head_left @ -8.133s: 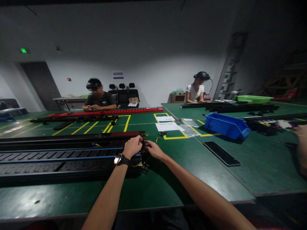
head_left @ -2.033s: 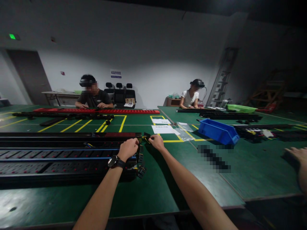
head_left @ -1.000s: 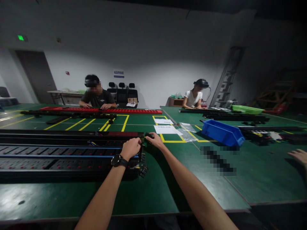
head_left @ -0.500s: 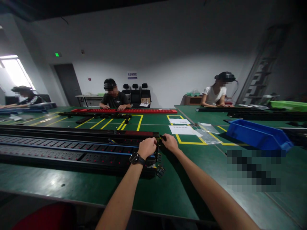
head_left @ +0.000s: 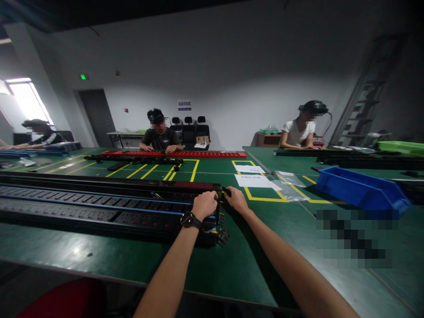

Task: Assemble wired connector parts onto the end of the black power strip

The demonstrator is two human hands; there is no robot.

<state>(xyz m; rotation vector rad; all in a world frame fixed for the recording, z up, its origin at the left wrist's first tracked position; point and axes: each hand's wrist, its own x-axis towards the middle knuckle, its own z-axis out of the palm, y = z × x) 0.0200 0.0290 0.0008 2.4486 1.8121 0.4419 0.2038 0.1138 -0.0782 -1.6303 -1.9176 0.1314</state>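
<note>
The green smooth-topped worktable [head_left: 115, 251] carries black rectangular socket strips with red dots [head_left: 139, 218] along the near side of the long black straight rail [head_left: 126, 184]. Bumping these strips could push the rail out of line. At the rail's right end, the left hand [head_left: 206, 205] curls its fingers; their grip cannot be confirmed. Just beyond that end, the right hand [head_left: 236, 199] pinches a small black piece [head_left: 227, 192], shape mostly hidden. A slack pinch could drop it; pulling could strain the thin yellow wire [head_left: 222, 192] beside it
</note>
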